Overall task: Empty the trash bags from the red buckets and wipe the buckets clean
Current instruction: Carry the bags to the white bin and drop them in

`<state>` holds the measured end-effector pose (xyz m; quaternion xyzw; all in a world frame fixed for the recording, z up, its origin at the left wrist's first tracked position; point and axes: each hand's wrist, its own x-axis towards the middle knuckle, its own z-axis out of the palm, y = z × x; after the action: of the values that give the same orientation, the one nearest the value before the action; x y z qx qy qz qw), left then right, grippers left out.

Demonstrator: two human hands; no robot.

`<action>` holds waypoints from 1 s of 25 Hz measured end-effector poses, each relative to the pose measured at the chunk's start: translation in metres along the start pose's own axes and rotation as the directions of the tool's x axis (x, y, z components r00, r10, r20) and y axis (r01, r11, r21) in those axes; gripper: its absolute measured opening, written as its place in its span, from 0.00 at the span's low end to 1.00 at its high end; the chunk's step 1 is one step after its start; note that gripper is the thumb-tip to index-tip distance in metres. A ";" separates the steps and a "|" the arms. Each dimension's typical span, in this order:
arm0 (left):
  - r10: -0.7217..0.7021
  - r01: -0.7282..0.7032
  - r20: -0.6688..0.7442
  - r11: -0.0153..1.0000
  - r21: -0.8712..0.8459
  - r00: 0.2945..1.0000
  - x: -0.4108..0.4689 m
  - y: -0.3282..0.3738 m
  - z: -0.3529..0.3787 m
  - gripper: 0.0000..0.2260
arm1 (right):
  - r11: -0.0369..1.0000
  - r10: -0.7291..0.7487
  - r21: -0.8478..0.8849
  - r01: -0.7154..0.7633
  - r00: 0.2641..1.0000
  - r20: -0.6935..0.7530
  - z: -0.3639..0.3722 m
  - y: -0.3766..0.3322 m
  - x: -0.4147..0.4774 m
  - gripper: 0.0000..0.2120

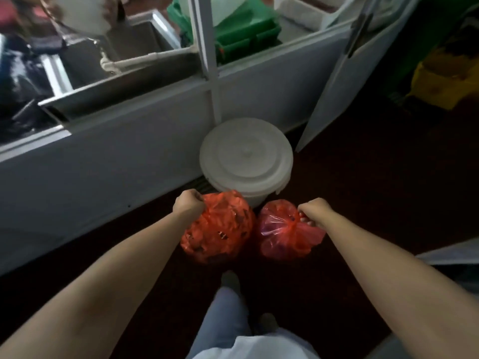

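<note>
Near a white bucket (pixel 246 156), left hand (pixel 188 204) grip tight on left bag (pixel 220 229), right hand (pixel 312 212) on right bag (pixel 282 231).

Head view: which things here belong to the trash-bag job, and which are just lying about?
Job: left hand holding left red bag; right hand holding right red bag.
Lying about: white lidded bucket; green crate; yellow container.

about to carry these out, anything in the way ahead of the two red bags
Yes: a white lidded bucket stands on the floor just beyond the left bag and the right bag, against the grey partition.
</note>
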<state>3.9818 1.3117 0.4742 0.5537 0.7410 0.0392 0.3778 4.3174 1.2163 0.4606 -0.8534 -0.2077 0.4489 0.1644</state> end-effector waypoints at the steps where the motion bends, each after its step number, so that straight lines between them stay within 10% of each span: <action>1: -0.023 0.023 -0.008 1.000 -0.013 1.000 0.003 0.001 0.009 0.03 | 1.000 -0.007 -0.013 0.007 1.000 0.004 -0.007 -0.003 0.014 0.06; 25: -0.490 0.465 -0.039 0.847 -0.258 0.871 0.106 0.017 0.373 0.04 | 0.999 0.036 -0.042 -0.032 0.994 0.102 0.022 0.092 0.378 0.10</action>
<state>4.2090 1.2740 0.1622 0.2991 0.8637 0.0620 0.4009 4.5109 1.3293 0.1423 -0.8358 -0.2104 0.4905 0.1286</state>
